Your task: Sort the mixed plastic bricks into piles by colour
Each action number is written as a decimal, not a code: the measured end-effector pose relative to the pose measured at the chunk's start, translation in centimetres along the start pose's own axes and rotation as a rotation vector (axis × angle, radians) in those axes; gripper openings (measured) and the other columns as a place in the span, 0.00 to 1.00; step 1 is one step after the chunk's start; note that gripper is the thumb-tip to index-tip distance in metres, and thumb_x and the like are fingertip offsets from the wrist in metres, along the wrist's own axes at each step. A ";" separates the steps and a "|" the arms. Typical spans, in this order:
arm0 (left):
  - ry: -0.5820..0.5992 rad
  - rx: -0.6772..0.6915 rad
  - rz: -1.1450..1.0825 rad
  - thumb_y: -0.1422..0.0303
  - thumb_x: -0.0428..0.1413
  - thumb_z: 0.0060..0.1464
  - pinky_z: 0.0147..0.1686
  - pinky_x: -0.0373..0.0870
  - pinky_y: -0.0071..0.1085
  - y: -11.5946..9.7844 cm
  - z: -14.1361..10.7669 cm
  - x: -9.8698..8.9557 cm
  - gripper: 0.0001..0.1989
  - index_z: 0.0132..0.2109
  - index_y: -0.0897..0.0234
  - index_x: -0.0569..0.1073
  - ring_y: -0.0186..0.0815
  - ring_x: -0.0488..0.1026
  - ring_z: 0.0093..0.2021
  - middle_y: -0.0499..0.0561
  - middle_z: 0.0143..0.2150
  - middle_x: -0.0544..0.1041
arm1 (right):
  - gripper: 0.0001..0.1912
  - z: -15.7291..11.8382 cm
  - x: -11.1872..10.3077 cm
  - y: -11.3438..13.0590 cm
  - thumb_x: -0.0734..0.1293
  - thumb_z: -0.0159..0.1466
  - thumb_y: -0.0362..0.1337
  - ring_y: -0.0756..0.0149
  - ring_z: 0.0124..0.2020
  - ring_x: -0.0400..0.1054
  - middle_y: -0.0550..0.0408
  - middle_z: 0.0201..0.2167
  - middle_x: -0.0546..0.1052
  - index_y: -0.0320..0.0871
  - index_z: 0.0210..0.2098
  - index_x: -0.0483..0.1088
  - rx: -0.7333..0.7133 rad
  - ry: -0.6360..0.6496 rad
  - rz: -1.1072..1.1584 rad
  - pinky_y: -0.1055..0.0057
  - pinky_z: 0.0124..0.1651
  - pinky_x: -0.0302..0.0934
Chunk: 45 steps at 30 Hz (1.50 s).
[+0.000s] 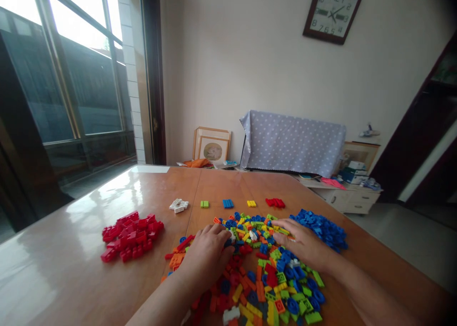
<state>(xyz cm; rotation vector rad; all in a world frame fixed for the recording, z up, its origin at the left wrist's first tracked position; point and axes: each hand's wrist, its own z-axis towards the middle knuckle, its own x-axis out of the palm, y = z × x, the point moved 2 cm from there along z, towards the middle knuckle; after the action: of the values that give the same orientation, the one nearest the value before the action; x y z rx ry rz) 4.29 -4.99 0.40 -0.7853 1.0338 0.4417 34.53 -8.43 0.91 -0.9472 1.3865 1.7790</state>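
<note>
A wide heap of mixed toy bricks (260, 288) in several colours covers the near middle of the wooden table. Over its left part lies my left hand (210, 252), fingers curled down among the bricks; whatever is under the fingertips is hidden. My right hand (300, 240) reaches in at the heap's right side, its thumb and fingers apart beside yellow and green bricks. Behind the heap stand small groups in a row: white bricks (179, 205), a green one (204, 204), blue ones (227, 203), yellow ones (251, 203) and red ones (274, 202).
A red brick pile (132, 235) sits on the table (71, 250) at the left, and a blue brick pile (321, 228) by the right edge, close to my right forearm. Beyond the table are a cloth-covered object (293, 143) and a low white cabinet (352, 200).
</note>
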 end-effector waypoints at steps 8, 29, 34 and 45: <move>0.077 -0.058 0.027 0.56 0.54 0.60 0.63 0.58 0.50 0.7 -0.3 1.4 0.26 0.63 0.55 0.68 0.52 0.62 0.64 0.55 0.66 0.66 | 0.38 -4.9 3.9 2.7 0.59 0.66 0.61 0.49 0.74 0.34 0.62 0.74 0.43 0.62 0.72 0.45 -0.032 0.204 -0.233 0.44 0.73 0.32; 0.071 0.008 -0.033 0.68 0.53 0.58 0.49 0.65 0.36 -0.2 0.1 0.2 0.08 0.44 0.57 0.74 0.43 0.71 0.48 0.52 0.45 0.76 | 0.18 3.2 5.5 5.7 0.64 0.65 0.33 0.59 0.52 0.70 0.51 0.49 0.78 0.49 0.52 0.75 -0.259 -0.087 0.048 0.60 0.58 0.63; 0.068 -0.014 -0.038 0.68 0.53 0.58 0.47 0.65 0.35 -0.3 0.2 0.2 0.07 0.43 0.58 0.73 0.42 0.72 0.48 0.52 0.45 0.75 | 0.15 2.9 5.1 3.5 0.62 0.67 0.41 0.58 0.49 0.73 0.50 0.46 0.80 0.46 0.49 0.76 -0.089 -0.149 0.265 0.61 0.55 0.66; 0.062 -0.005 -0.037 0.74 0.51 0.55 0.47 0.66 0.33 -0.3 0.4 0.8 0.13 0.46 0.57 0.72 0.41 0.71 0.48 0.52 0.45 0.75 | 0.16 2.8 3.6 0.1 0.62 0.64 0.43 0.59 0.40 0.74 0.53 0.36 0.80 0.44 0.43 0.78 0.065 -0.158 0.261 0.66 0.44 0.66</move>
<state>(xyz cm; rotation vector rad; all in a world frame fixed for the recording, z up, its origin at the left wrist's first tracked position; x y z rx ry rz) 5.07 -4.89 -0.13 -0.8257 1.0744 0.3910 32.28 -5.45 -1.73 -0.5982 1.5090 1.9389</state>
